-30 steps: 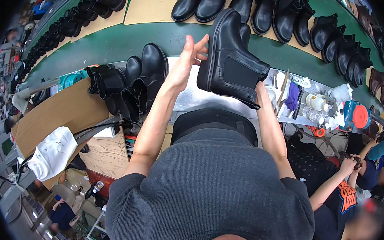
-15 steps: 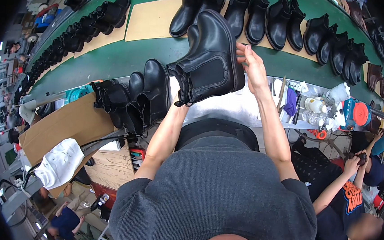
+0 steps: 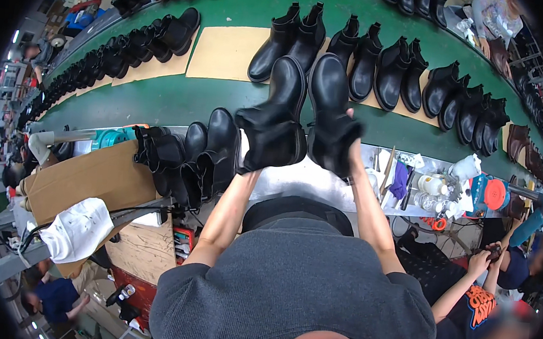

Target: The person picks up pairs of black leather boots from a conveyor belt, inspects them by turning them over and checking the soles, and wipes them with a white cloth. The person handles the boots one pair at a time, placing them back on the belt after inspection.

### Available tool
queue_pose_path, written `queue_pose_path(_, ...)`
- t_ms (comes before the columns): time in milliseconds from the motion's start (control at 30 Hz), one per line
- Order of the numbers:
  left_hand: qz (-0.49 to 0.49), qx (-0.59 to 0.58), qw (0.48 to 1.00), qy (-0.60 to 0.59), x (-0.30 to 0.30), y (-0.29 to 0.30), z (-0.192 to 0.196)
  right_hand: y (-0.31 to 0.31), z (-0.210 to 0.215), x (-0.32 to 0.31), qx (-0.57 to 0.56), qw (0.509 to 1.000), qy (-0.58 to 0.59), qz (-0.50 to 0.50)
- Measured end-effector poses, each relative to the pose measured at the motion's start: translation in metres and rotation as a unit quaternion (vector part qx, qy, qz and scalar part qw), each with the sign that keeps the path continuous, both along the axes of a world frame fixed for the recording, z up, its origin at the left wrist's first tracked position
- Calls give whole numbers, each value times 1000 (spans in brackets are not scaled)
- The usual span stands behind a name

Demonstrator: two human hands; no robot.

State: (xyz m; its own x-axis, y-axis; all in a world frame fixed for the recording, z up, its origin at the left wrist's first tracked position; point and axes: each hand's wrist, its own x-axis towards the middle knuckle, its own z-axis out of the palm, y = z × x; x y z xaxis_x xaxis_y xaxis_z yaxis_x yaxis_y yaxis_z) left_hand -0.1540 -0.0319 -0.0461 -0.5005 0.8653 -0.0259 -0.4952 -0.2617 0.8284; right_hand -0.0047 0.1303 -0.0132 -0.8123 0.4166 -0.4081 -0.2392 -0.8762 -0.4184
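Observation:
Two black ankle boots stand side by side in the air before me, toes pointing away. The left boot (image 3: 285, 91) is carried by my left hand (image 3: 247, 175), which the boot mostly hides; only the wrist area shows below it. My right hand (image 3: 354, 158) grips the right boot (image 3: 330, 88) around its heel and shaft, with a fingertip showing along its outer side. That boot's shaft is blurred by motion. Between the two boots is a narrow gap, and both hang over the bench's near edge.
A green bench (image 3: 137, 98) carries rows of black boots (image 3: 394, 74) on tan card sheets (image 3: 226, 54). More boots (image 3: 222, 143) stand at near left beside a cardboard sheet (image 3: 92, 174). Bottles (image 3: 433, 184), a purple cloth (image 3: 400, 179) and an orange-and-teal device (image 3: 494, 194) lie at right. A co-worker (image 3: 464, 312) sits nearby.
Earlier the boots overlapped on my left hand's side while my right hand was open beside a sole. Now they are apart, and my right hand holds one. Both boots are more upright.

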Motion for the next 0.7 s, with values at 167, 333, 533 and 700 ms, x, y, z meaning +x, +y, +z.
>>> queue_pose_path(167, 22, 33, 956, -290, 15, 2, -10, -4, -18, 1, -123, 988, 79, 47)
queue_pose_path(333, 34, 33, 940, -337, 27, 2, -14, -11, -30, 4, -128, 987, 77, 52)
queue_pose_path(533, 41, 24, 933, -356, 27, 2, -15, -11, -33, 9, -110, 990, 76, 43)
queue_pose_path(700, 49, 8, 935, -352, 14, -1, -20, 4, -33, 14, -6, 1000, 21, 3)
